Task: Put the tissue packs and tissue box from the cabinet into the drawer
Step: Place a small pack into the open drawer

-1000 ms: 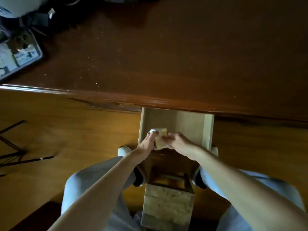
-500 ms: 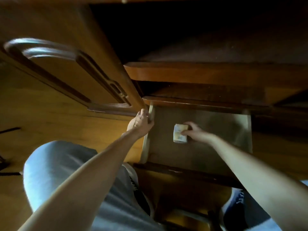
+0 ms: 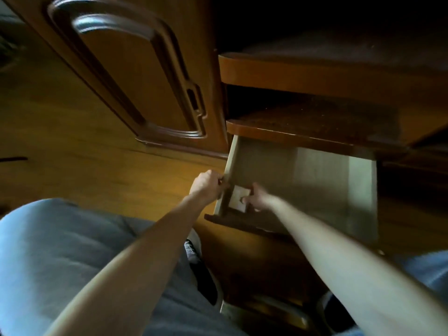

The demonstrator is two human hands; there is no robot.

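Observation:
The pale wooden drawer [image 3: 327,190] is pulled out below dark cabinet shelves. A small pale tissue pack [image 3: 238,202] sits in the drawer's near left corner. My right hand [image 3: 258,199] is inside the drawer with fingers curled on the pack's right side. My left hand [image 3: 208,185] grips the drawer's left side wall from outside. No tissue box shows in this view.
An open cabinet door [image 3: 135,76] with a carved panel stands to the left of the drawer. Two dark shelves [image 3: 315,69] sit above the drawer. My knees in grey trousers [image 3: 72,263] and the wooden floor [image 3: 72,166] fill the lower left.
The view has dropped from the tabletop to the cabinet front. My right hand has carried the tissue pack from the drawer's middle to its near left corner. My left hand stays on the drawer's side.

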